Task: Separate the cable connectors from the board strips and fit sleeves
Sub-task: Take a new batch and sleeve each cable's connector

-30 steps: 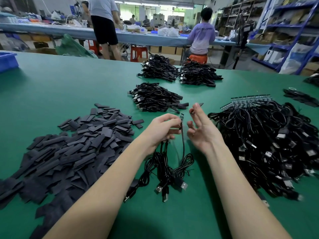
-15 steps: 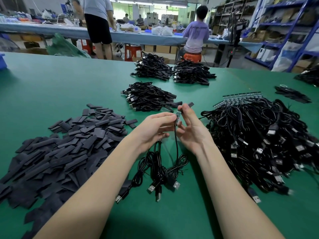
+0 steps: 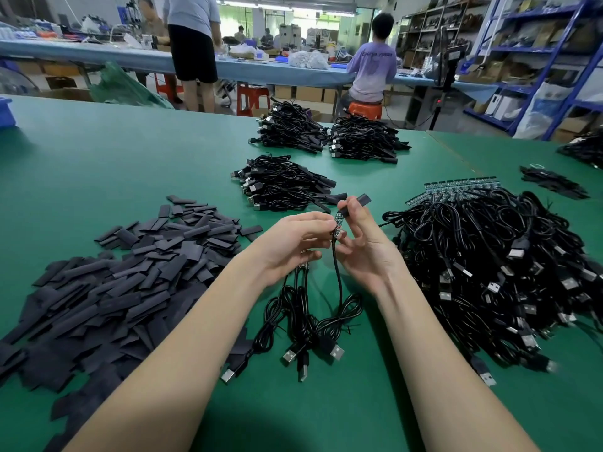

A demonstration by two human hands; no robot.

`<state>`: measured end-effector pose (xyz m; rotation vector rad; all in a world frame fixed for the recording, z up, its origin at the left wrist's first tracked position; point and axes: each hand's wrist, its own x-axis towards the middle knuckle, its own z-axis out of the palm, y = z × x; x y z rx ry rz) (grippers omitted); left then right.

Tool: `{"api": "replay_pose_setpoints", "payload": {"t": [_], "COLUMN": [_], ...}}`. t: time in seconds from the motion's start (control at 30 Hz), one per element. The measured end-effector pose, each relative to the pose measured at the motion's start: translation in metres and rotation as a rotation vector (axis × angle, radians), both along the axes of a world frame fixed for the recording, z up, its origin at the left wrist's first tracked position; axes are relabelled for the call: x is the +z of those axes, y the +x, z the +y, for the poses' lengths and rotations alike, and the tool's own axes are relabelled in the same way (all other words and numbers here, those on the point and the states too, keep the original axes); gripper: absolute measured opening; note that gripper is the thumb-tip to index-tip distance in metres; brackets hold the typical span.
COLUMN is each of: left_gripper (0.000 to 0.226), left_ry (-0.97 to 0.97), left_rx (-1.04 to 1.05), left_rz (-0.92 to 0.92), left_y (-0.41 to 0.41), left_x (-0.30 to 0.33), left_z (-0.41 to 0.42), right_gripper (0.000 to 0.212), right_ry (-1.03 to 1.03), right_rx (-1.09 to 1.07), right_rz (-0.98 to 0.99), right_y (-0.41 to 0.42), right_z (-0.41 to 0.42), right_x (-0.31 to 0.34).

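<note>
Item in hand: my left hand (image 3: 295, 238) pinches one small board (image 3: 338, 223) at its cable end; my right hand (image 3: 363, 243) pinches a black sleeve (image 3: 354, 205) at the board's tip, not yet slid on.

Done, I judge: three sleeved bundles (image 3: 284, 187) beyond.

Left: large unsleeved heap (image 3: 496, 269); loose sleeves (image 3: 130, 272).

Left hand (image 3: 293, 243) pinches connector (image 3: 338, 223); right hand (image 3: 365, 249) pinches sleeve (image 3: 354, 203).

Matt black sleeves (image 3: 130, 272), glossy black cables (image 3: 489, 256) with shiny metal plugs, smooth green table (image 3: 98, 151).
</note>
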<state>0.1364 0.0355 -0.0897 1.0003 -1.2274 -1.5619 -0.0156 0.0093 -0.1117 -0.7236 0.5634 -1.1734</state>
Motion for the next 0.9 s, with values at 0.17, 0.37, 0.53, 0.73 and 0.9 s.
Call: {"api": "replay_pose_setpoints", "payload": {"t": [0.17, 0.37, 0.53, 0.73, 0.9], "left_gripper": [0.005, 0.008, 0.012, 0.025, 0.016], "left_ry": [0.002, -0.03, -0.037, 0.001, -0.017], "left_rx": [-0.054, -0.074, -0.097, 0.029, 0.06], "left_rz": [-0.025, -0.043, -0.062, 0.017, -0.034], "left_y": [0.009, 0.011, 0.015, 0.011, 0.001], "left_x": [0.005, 0.008, 0.009, 0.009, 0.007], "left_z": [0.0, -0.001, 0.0, 0.0, -0.001], "right_gripper": [0.077, 0.057, 0.053, 0.033, 0.028], "right_ry": [-0.047, -0.104, -0.096, -0.093, -0.037], "right_rx": [0.023, 0.011, 0.049, -0.016, -0.07], "right_rz": [0.027, 0.082, 0.142, 0.201, 0.171], "right_y": [0.0, 0.001, 0.002, 0.0, 0.002], "right_z": [0.001, 0.002, 0.004, 0.003, 0.005], "right_x": [0.001, 0.001, 0.0, 0.001, 0.0]}}
